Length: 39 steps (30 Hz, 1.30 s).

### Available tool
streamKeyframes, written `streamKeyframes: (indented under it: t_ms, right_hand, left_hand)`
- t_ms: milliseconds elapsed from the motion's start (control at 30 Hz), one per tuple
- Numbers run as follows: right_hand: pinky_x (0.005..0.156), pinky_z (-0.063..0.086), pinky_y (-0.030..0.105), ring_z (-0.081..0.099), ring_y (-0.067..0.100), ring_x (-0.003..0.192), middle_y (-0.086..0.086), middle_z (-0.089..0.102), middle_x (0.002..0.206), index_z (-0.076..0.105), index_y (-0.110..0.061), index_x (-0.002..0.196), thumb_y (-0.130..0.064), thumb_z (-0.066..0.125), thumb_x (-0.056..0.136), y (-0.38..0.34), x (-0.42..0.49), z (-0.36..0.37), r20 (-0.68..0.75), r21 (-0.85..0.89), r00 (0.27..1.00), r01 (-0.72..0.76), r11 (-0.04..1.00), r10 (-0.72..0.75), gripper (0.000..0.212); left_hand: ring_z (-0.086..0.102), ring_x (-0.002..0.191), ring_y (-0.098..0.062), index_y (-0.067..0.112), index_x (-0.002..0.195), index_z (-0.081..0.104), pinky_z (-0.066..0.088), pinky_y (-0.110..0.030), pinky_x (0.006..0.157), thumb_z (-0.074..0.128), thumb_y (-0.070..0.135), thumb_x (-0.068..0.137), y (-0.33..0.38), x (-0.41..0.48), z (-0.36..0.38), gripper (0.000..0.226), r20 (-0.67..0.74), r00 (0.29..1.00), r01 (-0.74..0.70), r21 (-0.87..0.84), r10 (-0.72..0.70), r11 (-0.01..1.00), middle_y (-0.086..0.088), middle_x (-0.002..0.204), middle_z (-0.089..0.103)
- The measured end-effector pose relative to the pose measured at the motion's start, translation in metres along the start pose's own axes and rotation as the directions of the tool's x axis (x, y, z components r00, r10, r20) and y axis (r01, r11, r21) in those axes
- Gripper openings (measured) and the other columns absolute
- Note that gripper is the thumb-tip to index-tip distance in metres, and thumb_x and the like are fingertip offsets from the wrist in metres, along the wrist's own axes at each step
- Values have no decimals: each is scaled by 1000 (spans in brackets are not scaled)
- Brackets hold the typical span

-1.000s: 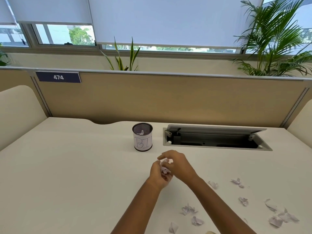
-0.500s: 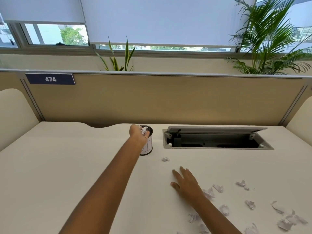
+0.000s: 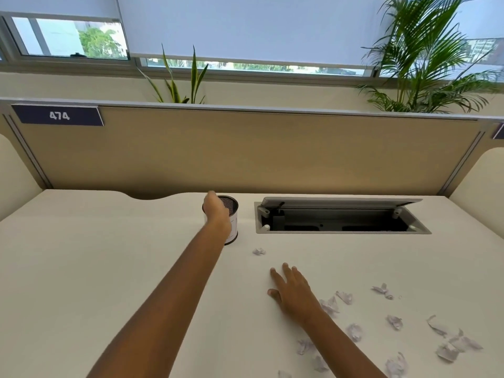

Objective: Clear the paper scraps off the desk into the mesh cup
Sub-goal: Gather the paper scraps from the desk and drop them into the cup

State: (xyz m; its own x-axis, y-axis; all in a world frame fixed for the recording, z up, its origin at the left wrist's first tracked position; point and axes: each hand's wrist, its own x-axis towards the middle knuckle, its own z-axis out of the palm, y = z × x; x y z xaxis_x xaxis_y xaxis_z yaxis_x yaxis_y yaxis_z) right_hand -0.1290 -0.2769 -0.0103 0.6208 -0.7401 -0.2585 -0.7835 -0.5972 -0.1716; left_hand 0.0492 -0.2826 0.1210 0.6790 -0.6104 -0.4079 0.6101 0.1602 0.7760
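The black mesh cup (image 3: 233,214), wrapped in a white paper label, stands at the back middle of the white desk (image 3: 95,268). My left hand (image 3: 216,210) reaches over its left rim, knuckles toward me and fingers curled down into the opening, so I cannot see what they hold. My right hand (image 3: 292,290) lies flat on the desk with fingers spread, holding nothing. One crumpled paper scrap (image 3: 259,251) lies between the cup and my right hand. Several more paper scraps (image 3: 394,321) are scattered over the desk's right front.
An open cable tray (image 3: 341,222) with a raised lid is sunk into the desk right of the cup. A tan partition (image 3: 245,151) with a "474" plate (image 3: 58,115) closes off the back. Plants stand behind it, and cream side panels flank the desk.
My left hand carried scraps from in front of me to the cup and now sits over its opening. My right hand dropped flat onto the desk. One scrap now lies near the cup.
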Motion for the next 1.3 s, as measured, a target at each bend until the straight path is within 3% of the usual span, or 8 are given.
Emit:
streamKeyframes:
  t_ms: [133,267,500,733,867,1000,1167,1300]
  right_hand:
    - [109,30,33,33,26,132,12,33,147,36,-14,135,-22,41,96,14,-8,-18,-47,117,998,44,992,-39,41]
    - [112,26,32,34,20,132,4,34,147,36,-19,136,-31,42,95,46,-26,-22,-140,116,986,-70,991,86,43]
    - [116,17,37,14,25,142,6,17,154,24,-22,141,-33,37,98,72,-57,-18,1,298,982,-179,938,187,47]
    - [104,33,30,31,27,131,7,31,146,36,-25,136,-20,43,95,57,-77,-11,-18,226,993,-112,968,119,41]
    - [84,45,29,44,22,113,7,49,127,49,-13,120,-1,38,92,47,-83,3,-188,76,975,-107,991,120,32]
    - [70,38,26,50,21,102,8,56,113,57,-10,104,1,38,91,40,-79,0,-282,108,952,-95,990,122,26]
    - [85,44,24,59,22,104,12,59,118,60,-5,112,-6,45,92,9,-69,-37,-350,392,924,-3,920,152,26]
    - [86,44,21,59,21,106,11,59,121,59,-7,114,-13,44,94,-31,-60,-53,-336,440,938,83,894,78,26]
  left_hand:
    - [54,86,-14,8,108,60,46,-24,78,35,8,99,-55,-22,-22,26,189,971,-196,304,142,932,-10,106,56]
    - [49,123,-25,6,133,46,40,-31,101,42,-1,93,-103,-21,-44,41,364,917,-398,807,163,436,-14,138,47]
    - [6,149,-25,22,150,17,17,-39,119,34,-8,93,-120,3,-42,67,584,809,-582,780,-64,-230,-6,161,5]
    - [39,128,-20,8,133,45,41,-29,103,32,-3,95,-141,-2,-55,42,641,767,-596,717,6,-362,-7,141,41]
    - [49,110,-18,8,115,58,48,-29,86,37,-2,94,-153,-26,-68,31,677,723,-626,727,138,-282,-5,120,52]
    - [56,93,-20,-1,101,67,41,-15,73,44,-8,87,-149,-53,-67,28,574,812,-584,792,108,181,-12,103,61]
    - [47,52,-13,4,83,61,45,-13,37,35,1,94,-132,-82,-54,29,237,896,238,457,-375,857,-7,65,56]
    - [57,33,-14,4,67,56,48,-14,36,39,20,95,-120,-87,-58,36,273,788,566,32,-552,824,-7,40,61]
